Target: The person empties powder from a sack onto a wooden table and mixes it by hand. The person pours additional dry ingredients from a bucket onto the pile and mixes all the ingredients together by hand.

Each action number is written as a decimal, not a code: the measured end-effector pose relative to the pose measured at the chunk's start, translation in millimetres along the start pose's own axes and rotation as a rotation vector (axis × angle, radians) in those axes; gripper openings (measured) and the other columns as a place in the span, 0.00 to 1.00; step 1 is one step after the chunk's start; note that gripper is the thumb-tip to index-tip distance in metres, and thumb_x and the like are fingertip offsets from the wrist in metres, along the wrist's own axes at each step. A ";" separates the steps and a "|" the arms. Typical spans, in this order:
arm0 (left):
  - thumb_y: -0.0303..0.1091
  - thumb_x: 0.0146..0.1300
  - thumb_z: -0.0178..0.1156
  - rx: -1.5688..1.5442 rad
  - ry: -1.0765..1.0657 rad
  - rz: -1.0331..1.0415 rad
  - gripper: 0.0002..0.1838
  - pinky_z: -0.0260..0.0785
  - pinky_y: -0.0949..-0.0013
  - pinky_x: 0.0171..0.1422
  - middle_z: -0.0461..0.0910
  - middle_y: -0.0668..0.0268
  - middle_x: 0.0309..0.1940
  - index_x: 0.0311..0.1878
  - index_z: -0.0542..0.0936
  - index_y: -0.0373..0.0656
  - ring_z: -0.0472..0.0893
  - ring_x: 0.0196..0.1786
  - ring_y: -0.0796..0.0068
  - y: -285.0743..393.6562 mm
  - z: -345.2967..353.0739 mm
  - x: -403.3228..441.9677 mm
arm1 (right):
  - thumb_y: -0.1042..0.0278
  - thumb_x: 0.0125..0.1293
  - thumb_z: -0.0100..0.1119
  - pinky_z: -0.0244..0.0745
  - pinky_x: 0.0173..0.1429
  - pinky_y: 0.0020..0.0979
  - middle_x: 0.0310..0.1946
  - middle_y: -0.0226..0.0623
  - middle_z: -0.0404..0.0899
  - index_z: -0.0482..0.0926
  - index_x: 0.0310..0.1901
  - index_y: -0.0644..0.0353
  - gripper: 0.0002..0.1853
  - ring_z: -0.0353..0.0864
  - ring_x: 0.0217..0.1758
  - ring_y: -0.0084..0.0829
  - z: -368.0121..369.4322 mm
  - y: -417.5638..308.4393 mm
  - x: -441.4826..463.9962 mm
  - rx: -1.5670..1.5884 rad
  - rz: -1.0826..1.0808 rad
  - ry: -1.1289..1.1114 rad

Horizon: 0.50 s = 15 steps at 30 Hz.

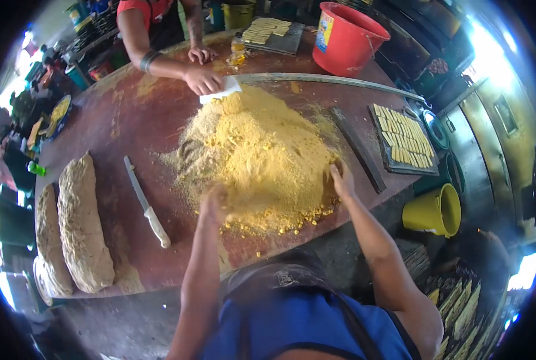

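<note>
A large heap of yellow crumbly mixture (262,150) lies on the reddish table (124,120), with paler powder along its left side. My left hand (214,199) is at the heap's near left edge, its fingers smeared by motion. At the right edge of the heap, my right hand (341,180) touches the mixture with fingers apart, the fingertips partly hidden. Across the table a co-worker's hand (205,80) holds a white scraper (221,89) against the far side of the heap.
Left of the heap lie a white-handled knife (142,198) and two long dough rolls (83,222). A dark bar (358,149) and a tray of cut strips (403,138) are at the right. Behind stand a red bucket (347,42) and an oil bottle (237,53).
</note>
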<state>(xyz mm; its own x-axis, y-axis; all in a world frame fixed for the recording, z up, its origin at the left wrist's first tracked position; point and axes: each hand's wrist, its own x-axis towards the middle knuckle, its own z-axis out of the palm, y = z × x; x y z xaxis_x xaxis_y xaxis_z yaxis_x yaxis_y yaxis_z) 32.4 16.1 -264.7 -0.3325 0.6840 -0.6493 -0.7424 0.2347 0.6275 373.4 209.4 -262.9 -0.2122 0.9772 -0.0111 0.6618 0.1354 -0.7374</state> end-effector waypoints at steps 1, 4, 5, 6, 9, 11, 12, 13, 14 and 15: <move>0.49 0.67 0.56 0.020 0.068 -0.030 0.29 0.59 0.44 0.68 0.67 0.58 0.64 0.67 0.67 0.49 0.69 0.63 0.56 -6.6 21.7 -5.8 | 0.43 0.67 0.53 0.65 0.67 0.41 0.60 0.48 0.73 0.65 0.67 0.60 0.35 0.72 0.63 0.42 21.1 -1.6 3.3 0.032 -0.057 0.047; 0.56 0.67 0.53 -0.137 0.037 -0.186 0.32 0.46 0.38 0.74 0.60 0.58 0.71 0.69 0.65 0.51 0.62 0.71 0.53 -17.6 68.0 14.6 | 0.53 0.67 0.56 0.66 0.65 0.39 0.60 0.45 0.74 0.65 0.68 0.60 0.31 0.73 0.62 0.38 62.8 -10.9 34.0 0.345 -0.163 0.085; 0.58 0.66 0.53 -0.313 -0.075 -0.311 0.33 0.43 0.39 0.76 0.61 0.58 0.70 0.69 0.66 0.51 0.62 0.71 0.54 -19.5 80.6 27.0 | 0.53 0.67 0.56 0.66 0.65 0.39 0.60 0.45 0.74 0.65 0.68 0.60 0.31 0.73 0.62 0.38 66.7 -16.6 45.3 0.347 -0.167 0.073; 0.58 0.66 0.53 -0.318 -0.066 -0.302 0.33 0.43 0.39 0.76 0.61 0.58 0.70 0.69 0.66 0.51 0.62 0.71 0.54 -14.0 99.9 29.6 | 0.59 0.66 0.57 0.67 0.64 0.38 0.59 0.45 0.74 0.66 0.67 0.61 0.30 0.74 0.61 0.39 65.6 -35.4 54.2 0.587 -0.118 -0.077; 0.55 0.67 0.54 -0.221 -0.107 -0.100 0.31 0.71 0.45 0.62 0.75 0.53 0.57 0.64 0.70 0.42 0.78 0.57 0.58 -5.9 134.1 70.5 | 0.69 0.62 0.60 0.69 0.62 0.36 0.58 0.47 0.76 0.68 0.65 0.63 0.29 0.76 0.59 0.41 47.9 -104.5 73.0 0.644 -0.037 -0.292; 0.48 0.68 0.55 -0.197 -0.162 -0.069 0.26 0.76 0.51 0.54 0.77 0.53 0.53 0.62 0.71 0.40 0.80 0.52 0.60 -4.1 142.3 83.2 | 0.73 0.60 0.61 0.70 0.62 0.35 0.57 0.47 0.76 0.69 0.64 0.64 0.29 0.77 0.58 0.42 46.5 -119.8 89.9 0.465 -0.018 -0.364; 0.43 0.69 0.54 -0.161 -0.167 -0.037 0.23 0.78 0.55 0.50 0.78 0.54 0.51 0.61 0.72 0.39 0.82 0.49 0.62 3.7 151.6 72.4 | 0.75 0.59 0.59 0.72 0.61 0.34 0.54 0.48 0.78 0.71 0.62 0.65 0.26 0.78 0.56 0.41 51.6 -120.8 100.9 0.347 -0.123 -0.381; 0.38 0.70 0.53 -0.125 -0.171 -0.004 0.19 0.80 0.59 0.45 0.79 0.55 0.48 0.59 0.72 0.38 0.83 0.45 0.63 11.6 161.0 61.6 | 0.77 0.59 0.57 0.73 0.61 0.34 0.52 0.48 0.79 0.72 0.60 0.66 0.24 0.79 0.54 0.40 55.4 -120.8 107.8 0.231 -0.224 -0.400; 0.33 0.71 0.52 -0.090 -0.173 0.029 0.16 0.82 0.63 0.41 0.80 0.55 0.45 0.57 0.73 0.38 0.84 0.42 0.65 19.7 170.6 50.5 | 0.77 0.59 0.57 0.73 0.61 0.34 0.52 0.48 0.79 0.72 0.60 0.66 0.24 0.79 0.54 0.40 51.5 -128.5 114.2 0.241 -0.223 -0.429; 0.34 0.70 0.54 0.138 0.047 0.176 0.13 0.75 0.68 0.29 0.78 0.61 0.34 0.51 0.75 0.35 0.77 0.28 0.72 26.2 180.6 36.2 | 0.76 0.59 0.57 0.73 0.62 0.36 0.52 0.49 0.78 0.73 0.57 0.67 0.22 0.79 0.56 0.41 43.1 -141.2 119.8 0.221 -0.412 -0.507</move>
<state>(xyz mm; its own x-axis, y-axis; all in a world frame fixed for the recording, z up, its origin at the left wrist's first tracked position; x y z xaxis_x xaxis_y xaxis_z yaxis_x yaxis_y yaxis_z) 105.9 171.8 -194.1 -0.4789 0.6903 -0.5424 -0.5850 0.2097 0.7834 223.5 300.3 -189.3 -0.7608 0.6485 0.0249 0.3039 0.3899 -0.8693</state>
